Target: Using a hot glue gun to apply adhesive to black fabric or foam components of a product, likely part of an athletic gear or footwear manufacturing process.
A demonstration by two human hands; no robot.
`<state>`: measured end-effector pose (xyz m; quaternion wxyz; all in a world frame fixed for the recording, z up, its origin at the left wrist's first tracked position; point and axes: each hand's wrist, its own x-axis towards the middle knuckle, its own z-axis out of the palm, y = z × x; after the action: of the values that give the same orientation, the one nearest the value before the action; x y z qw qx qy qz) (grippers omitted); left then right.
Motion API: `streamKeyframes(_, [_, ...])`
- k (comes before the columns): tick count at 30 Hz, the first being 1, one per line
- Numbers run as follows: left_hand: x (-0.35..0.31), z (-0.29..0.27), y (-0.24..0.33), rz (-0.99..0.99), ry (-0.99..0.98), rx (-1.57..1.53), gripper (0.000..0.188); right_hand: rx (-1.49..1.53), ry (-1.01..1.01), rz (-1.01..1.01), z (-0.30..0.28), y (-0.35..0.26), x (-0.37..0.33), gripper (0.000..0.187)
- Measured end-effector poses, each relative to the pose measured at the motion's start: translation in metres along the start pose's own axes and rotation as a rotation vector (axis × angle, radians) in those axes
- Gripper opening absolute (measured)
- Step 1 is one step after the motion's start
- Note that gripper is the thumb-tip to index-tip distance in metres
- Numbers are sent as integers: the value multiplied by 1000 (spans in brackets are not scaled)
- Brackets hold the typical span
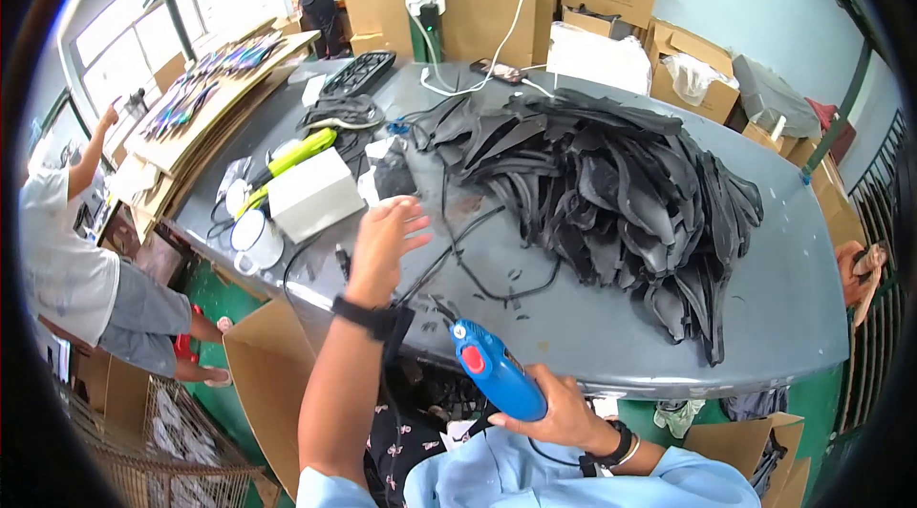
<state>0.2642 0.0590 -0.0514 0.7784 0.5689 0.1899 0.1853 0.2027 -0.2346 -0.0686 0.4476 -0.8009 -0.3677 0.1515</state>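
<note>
My right hand (565,410) is wrapped round a blue handheld power tool (501,372) with a red button and a thin dark tip pointing up and left. The tool hovers just off the table's near edge. My left hand (384,243) is raised over the table, its fingers apart and nothing in them. A large heap of dark grey, curved, flat pieces (611,183) covers the table's middle and right; the hand is well left of it. Small dark scraps (516,303) lie scattered in front of the heap. A black cable (468,241) loops between the heap and my left hand.
The grey table (764,317) also bears a white box (315,191), an enamel mug (256,243), a yellow-green tool (301,153), a black tray (359,74) and a phone (497,71). A cardboard box (272,355) stands below left. One person (76,231) is at left, two stand far back.
</note>
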Motion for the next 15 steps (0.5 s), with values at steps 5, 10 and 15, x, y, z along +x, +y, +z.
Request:
streamKeyframes(5, [96,51,-37,-129,177,56,41,37,133,-133,-6,12,-10,63])
streamKeyframes(10, [137,53,-71,-139,180,-98,20,126,165,-102,-10,13,-10,63])
streamKeyframes(15, [81,58,-53,-270,-117,-147,5,148,206,45,-22,21,-14,61])
